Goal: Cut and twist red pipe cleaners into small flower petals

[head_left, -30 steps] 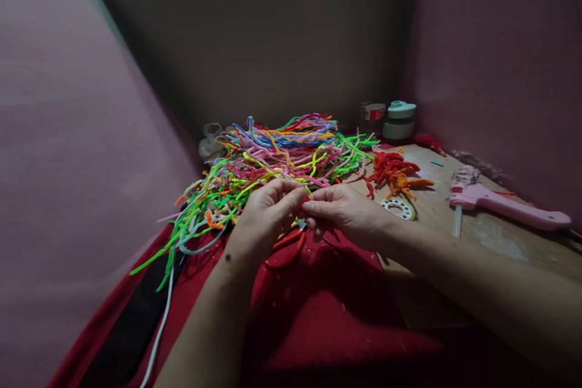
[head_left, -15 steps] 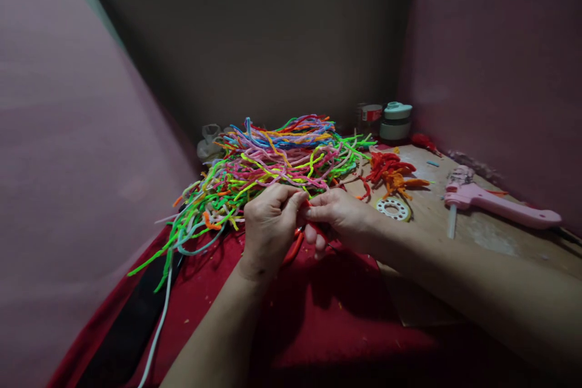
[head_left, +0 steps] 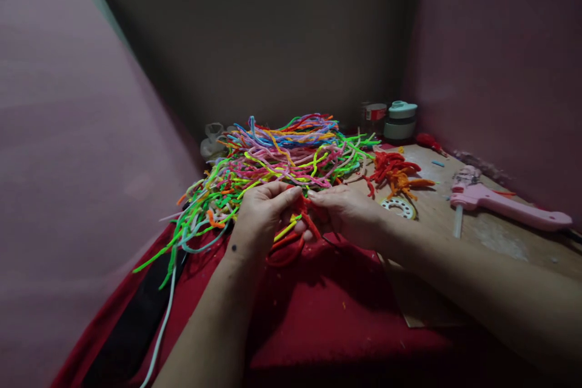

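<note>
Both of my hands meet in front of a large heap of multicoloured pipe cleaners (head_left: 286,157). Between them is a red pipe cleaner (head_left: 310,223), bent or twisted; its exact shape is partly covered by my fingers. My left hand (head_left: 261,212) pinches it between thumb and forefinger. From the other side my right hand (head_left: 348,212) grips it too, with the remaining fingers curled underneath. A yellow pipe cleaner piece (head_left: 285,230) shows just under my left fingers. Below my hands, a red loop (head_left: 286,260), possibly a tool handle, lies against the red cloth (head_left: 318,321).
On the brown board at right are a pink glue gun (head_left: 509,203) with a glue stick, a roll of tape (head_left: 399,207), and red and orange pipe cleaner pieces (head_left: 398,173). Behind stands a lidded container (head_left: 400,121). A white cord (head_left: 162,327) crosses a black object (head_left: 131,327) at left.
My hands have drawn slightly apart and opened up, so more of the red pipe cleaner and a yellow piece show between them. The whole view has shifted a little.
</note>
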The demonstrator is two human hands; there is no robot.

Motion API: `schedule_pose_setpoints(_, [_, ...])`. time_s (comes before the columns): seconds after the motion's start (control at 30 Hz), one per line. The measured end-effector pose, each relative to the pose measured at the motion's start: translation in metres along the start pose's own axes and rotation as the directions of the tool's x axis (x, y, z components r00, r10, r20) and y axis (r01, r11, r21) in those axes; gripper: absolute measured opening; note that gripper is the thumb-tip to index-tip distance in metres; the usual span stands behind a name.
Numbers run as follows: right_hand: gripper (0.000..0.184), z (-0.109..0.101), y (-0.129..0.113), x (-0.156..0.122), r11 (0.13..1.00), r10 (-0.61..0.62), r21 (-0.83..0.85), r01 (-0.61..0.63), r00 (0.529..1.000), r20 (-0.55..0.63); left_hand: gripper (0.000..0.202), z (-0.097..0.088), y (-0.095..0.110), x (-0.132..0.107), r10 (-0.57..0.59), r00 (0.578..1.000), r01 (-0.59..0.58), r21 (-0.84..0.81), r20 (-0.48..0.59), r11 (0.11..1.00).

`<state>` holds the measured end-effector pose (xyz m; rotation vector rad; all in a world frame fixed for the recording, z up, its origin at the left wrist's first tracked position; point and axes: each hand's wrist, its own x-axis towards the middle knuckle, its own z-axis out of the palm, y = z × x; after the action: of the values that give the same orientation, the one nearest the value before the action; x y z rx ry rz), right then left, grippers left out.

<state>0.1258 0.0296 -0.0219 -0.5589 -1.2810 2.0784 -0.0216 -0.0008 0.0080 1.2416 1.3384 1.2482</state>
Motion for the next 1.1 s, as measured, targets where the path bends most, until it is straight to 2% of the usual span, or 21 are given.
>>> schedule_pose_setpoints(0.13, [0.02, 0.0, 0.0, -0.001, 1.0, -0.023, 0.004, 0.023, 0.999, 0.032, 0.021, 0.002, 0.003, -0.002, 0.06, 0.998, -0.057, 0.066, -0.034, 0.996])
schedule_pose_setpoints(0.27, [0.015, 0.005, 0.001, -0.002, 1.0, 0.008, -0.022, -0.007, 1.0, 0.009, 0.023, 0.005, 0.005, -0.005, 0.09, 0.993, -0.083, 0.092, -0.077, 0.992])
schedule_pose_setpoints(0.47, [0.015, 0.006, 0.003, -0.004, 0.999, 0.035, 0.026, -0.034, 0.999, -0.008, 0.021, 0.006, 0.001, -0.004, 0.097, 0.991, -0.101, -0.031, -0.091, 0.994])
schedule_pose_setpoints(0.57, [0.012, 0.004, 0.004, -0.003, 0.997, 0.054, 0.063, -0.054, 0.999, 0.0, 0.024, 0.003, -0.001, -0.002, 0.062, 0.997, -0.064, -0.047, -0.038, 0.997])
schedule_pose_setpoints(0.67, [0.017, 0.001, 0.003, -0.002, 0.996, 0.019, 0.088, -0.019, 1.0, 0.007, 0.024, 0.0, 0.0, -0.001, 0.023, 0.999, -0.022, -0.036, 0.041, 0.999])
schedule_pose_setpoints(0.87, [0.018, -0.003, 0.003, 0.0, 0.992, -0.05, -0.119, 0.036, 0.992, -0.112, 0.024, 0.002, 0.002, -0.003, -0.031, 0.991, 0.029, 0.017, 0.127, 0.999])
schedule_pose_setpoints(0.97, [0.02, -0.002, 0.002, 0.0, 0.982, -0.094, -0.171, 0.076, 0.99, -0.104, 0.023, 0.001, -0.001, -0.002, -0.001, 0.987, -0.001, 0.009, 0.161, 1.0])
schedule_pose_setpoints(1.1, [0.02, -0.004, 0.0, 0.001, 0.971, -0.201, -0.16, 0.179, 0.971, -0.132, 0.027, 0.001, -0.005, -0.001, 0.03, 0.981, -0.022, -0.039, 0.193, 0.999])
